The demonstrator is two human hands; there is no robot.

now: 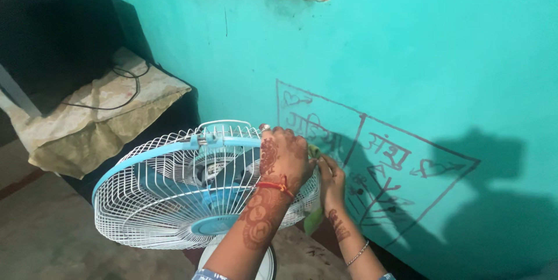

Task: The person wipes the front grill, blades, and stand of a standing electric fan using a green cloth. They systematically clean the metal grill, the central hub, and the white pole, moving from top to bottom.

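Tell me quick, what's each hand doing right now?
Left hand: resting on the rim of the fan cage; grip cannot be told.
Right hand: closed on a green cloth against the cage edge.

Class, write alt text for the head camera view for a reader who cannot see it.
Two hands work at the rim of a white-and-blue fan: the left hand rests on its wire guard, the right hand holds a green cloth beside it, before a turquoise wall with drawings.

Bright frontal light, slightly soft focus
A hard dark shadow falls on the turquoise wall at right; the upper-left corner stays dim and murky
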